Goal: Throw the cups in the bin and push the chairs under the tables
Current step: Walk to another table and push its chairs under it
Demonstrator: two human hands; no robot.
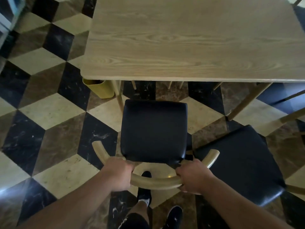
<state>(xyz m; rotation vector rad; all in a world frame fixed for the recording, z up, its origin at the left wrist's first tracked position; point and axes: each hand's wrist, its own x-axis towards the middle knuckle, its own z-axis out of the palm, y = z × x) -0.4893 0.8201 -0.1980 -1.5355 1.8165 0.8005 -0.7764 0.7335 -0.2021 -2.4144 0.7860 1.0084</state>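
The chair (154,129) stands on the tiled floor (49,113) just short of the table's (189,38) near edge, its black seat wholly outside the tabletop, with a strip of bare floor between the seat's front edge and the table. Under the table the way ahead looks open between the table's pale legs, though thin wooden legs farther back show beneath the edge. The left hand (118,175) is closed around the left part of the chair's curved wooden backrest, and the right hand (193,176) is closed around its right part, fingers wrapped over the rail. A second chair (244,162) sits just beside the first on the right, turned at an angle, its near corner close to the right hand. A yellow bin (100,89) stands under the table's near left corner, its top hidden by the tabletop. The person's dark shoes (145,189) show below the backrest. No cups are in view.
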